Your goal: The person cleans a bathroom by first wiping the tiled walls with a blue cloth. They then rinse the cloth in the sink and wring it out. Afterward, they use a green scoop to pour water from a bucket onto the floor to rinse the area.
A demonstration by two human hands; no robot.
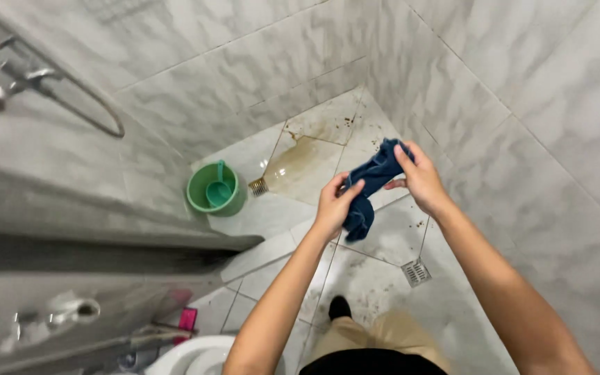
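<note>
Cloth [368, 186], dark blue and crumpled, hangs between two bare hands held out over a bathroom floor, seen from above. Right hand [419, 179] pinches its upper edge at about one o'clock; left hand [333, 205] grips the lower bunch at about seven o'clock, fingers closed on the fabric. Directly below lies a stained pale tile floor [376, 278]. At nine o'clock from the hands a clear plastic bottle [298, 170] lies on its side, and just past it stands a green bucket [215, 189] with a scoop inside. At five o'clock sits a square floor drain [416, 272]. A white toilet rim [196, 355] shows at seven o'clock, bottom edge. Judging by the loose two-point hold, the cloth could slip and land on the dirty, possibly wet tiles.
</note>
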